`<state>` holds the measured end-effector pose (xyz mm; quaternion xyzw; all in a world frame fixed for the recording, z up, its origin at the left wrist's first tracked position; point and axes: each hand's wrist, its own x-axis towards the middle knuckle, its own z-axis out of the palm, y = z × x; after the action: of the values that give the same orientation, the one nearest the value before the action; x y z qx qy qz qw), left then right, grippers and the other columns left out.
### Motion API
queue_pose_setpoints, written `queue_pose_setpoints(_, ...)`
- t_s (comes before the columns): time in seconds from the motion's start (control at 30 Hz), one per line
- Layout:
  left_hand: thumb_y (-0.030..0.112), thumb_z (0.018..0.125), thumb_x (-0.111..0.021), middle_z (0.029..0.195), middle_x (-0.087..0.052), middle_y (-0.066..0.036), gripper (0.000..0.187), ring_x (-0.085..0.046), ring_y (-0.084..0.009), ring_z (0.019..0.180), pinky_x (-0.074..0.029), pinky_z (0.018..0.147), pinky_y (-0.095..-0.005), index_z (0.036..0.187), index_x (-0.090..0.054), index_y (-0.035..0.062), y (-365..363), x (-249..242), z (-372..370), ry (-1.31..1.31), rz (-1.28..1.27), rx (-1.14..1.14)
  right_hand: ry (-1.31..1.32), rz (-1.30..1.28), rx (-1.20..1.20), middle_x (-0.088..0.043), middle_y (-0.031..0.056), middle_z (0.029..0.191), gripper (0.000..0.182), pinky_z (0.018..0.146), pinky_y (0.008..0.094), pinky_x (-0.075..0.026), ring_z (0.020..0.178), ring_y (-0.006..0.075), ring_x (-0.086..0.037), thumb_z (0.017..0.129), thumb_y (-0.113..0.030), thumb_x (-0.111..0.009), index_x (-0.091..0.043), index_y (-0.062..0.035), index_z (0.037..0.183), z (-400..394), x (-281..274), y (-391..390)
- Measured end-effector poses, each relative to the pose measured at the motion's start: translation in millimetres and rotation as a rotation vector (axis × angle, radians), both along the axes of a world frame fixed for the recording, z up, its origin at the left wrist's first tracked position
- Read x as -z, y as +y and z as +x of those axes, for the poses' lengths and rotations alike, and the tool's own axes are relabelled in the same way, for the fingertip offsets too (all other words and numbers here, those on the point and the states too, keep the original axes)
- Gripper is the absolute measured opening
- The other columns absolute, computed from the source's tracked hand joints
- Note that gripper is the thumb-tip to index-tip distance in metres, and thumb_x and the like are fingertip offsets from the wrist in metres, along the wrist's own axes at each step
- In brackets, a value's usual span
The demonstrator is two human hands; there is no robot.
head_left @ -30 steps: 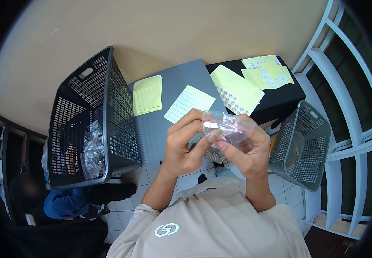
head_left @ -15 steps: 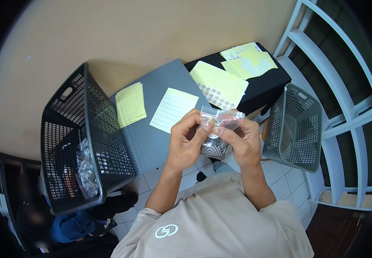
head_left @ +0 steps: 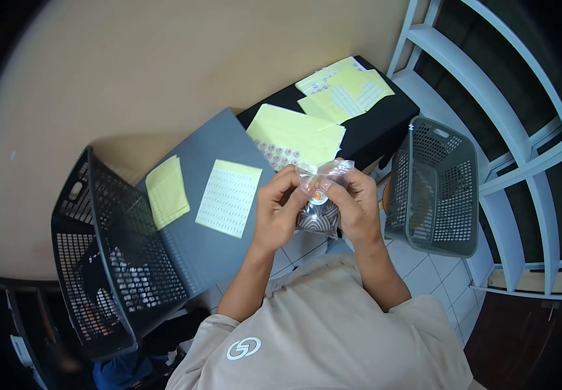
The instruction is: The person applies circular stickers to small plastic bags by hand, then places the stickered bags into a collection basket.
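Note:
A clear zip-lock bag (head_left: 320, 220) hangs upright in front of my chest, with a dark item patterned in pale curved stripes inside. On the bag's upper part sits a small round orange-and-white sticker (head_left: 318, 195). My left hand (head_left: 277, 211) pinches the bag's left side, its thumb pressed close to the sticker. From the right, my right hand (head_left: 360, 211) grips the other side, thumb likewise near the sticker. The bag's top edge sticks up above both thumbs. Beyond my hands lies a yellow sheet of round stickers (head_left: 300, 133).
A grey table (head_left: 219, 140) carries a printed label sheet (head_left: 229, 198) and yellow papers (head_left: 167, 192). More yellow sheets (head_left: 346, 94) lie on a black surface (head_left: 385, 114). One dark basket (head_left: 141, 221) stands left, another basket (head_left: 466, 188) right, beside white shelving (head_left: 521, 123).
My view has turned, so the table, papers and left basket sit further left and lower. Both hands keep hold of the bag, thumbs still at the sticker.

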<state>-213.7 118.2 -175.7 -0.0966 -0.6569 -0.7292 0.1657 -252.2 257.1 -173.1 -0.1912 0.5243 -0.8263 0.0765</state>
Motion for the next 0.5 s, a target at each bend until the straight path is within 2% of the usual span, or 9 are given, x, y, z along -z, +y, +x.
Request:
queue_pose_setpoints(0.07, 0.002, 0.090, -0.060, 0.083, -0.052, -0.001, 0.005, -0.046, -0.0070, 0.073, -0.036, 0.062, -0.0208, 0.085, -0.059, 0.0000, 10, 6, -25, -0.167, 0.062, 0.058, 0.010, 0.031, 0.020, -0.063, 0.0033, 0.084, 0.011, 0.069, 0.0210, -0.045, 0.077, 0.0059, -0.056, 0.088, -0.005, -0.060, -0.063, 0.0035, 0.094, -23, 8, 15)
queue_pose_setpoints(0.13, 0.000, 0.089, -0.061, 0.085, -0.055, 0.000, 0.001, -0.049, -0.0061, 0.076, -0.039, 0.065, -0.0208, 0.089, -0.060, 0.0011, 30, 0, -48, -0.141, 0.110, 0.117, -0.147, 0.027, 0.062, -0.064, 0.0043, 0.086, 0.013, 0.070, 0.0214, -0.046, 0.079, 0.0068, -0.057, 0.089, -0.007, -0.061, -0.064, 0.0040, 0.096, -45, 15, 31)
queue_pose_setpoints(0.23, -0.003, 0.085, -0.064, 0.091, -0.058, -0.001, 0.010, -0.053, -0.0059, 0.081, -0.043, 0.070, -0.0213, 0.092, -0.060, 0.0015, 46, 12, -84, -0.262, 0.097, 0.189, -0.154, 0.041, 0.080, -0.065, 0.0049, 0.089, 0.016, 0.071, 0.0225, -0.047, 0.081, 0.0079, -0.058, 0.089, -0.008, -0.061, -0.064, 0.0048, 0.099, -72, 23, 58)
queue_pose_setpoints(0.33, -0.003, 0.085, -0.064, 0.093, -0.059, -0.001, 0.010, -0.054, -0.0061, 0.081, -0.043, 0.070, -0.0214, 0.093, -0.060, 0.0013, 66, 21, -116, -0.306, 0.082, 0.287, -0.111, 0.017, 0.122, -0.065, 0.0056, 0.091, 0.016, 0.071, 0.0231, -0.047, 0.081, 0.0075, -0.058, 0.089, -0.007, -0.062, -0.064, 0.0045, 0.100, -93, 28, 87)
queue_pose_setpoints(0.4, -0.003, 0.085, -0.065, 0.097, -0.060, -0.002, 0.014, -0.055, -0.0074, 0.084, -0.044, 0.075, -0.0223, 0.097, -0.060, 0.0000, 83, 28, -131, -0.349, 0.098, 0.353, -0.141, 0.049, 0.156, -0.065, 0.0059, 0.092, 0.016, 0.071, 0.0233, -0.047, 0.082, 0.0076, -0.058, 0.088, -0.007, -0.063, -0.065, 0.0041, 0.099, -107, 41, 105)
queue_pose_setpoints(0.47, -0.004, 0.084, -0.065, 0.100, -0.061, -0.003, 0.022, -0.056, -0.0098, 0.091, -0.045, 0.081, -0.0244, 0.105, -0.060, -0.0016, 105, 31, -143, -0.410, 0.007, 0.351, -0.175, 0.090, 0.213, -0.065, 0.0061, 0.093, 0.015, 0.071, 0.0234, -0.047, 0.082, 0.0076, -0.059, 0.088, -0.007, -0.064, -0.066, 0.0036, 0.098, -119, 56, 126)
queue_pose_setpoints(0.5, -0.004, 0.083, -0.065, 0.104, -0.061, -0.005, 0.029, -0.056, -0.0117, 0.096, -0.045, 0.086, -0.0266, 0.111, -0.059, -0.0028, 108, 39, -150, -0.469, -0.017, 0.392, -0.182, 0.133, 0.161, -0.065, 0.0055, 0.091, 0.015, 0.071, 0.0234, -0.047, 0.081, 0.0080, -0.059, 0.087, -0.007, -0.065, -0.066, 0.0032, 0.097, -124, 63, 135)
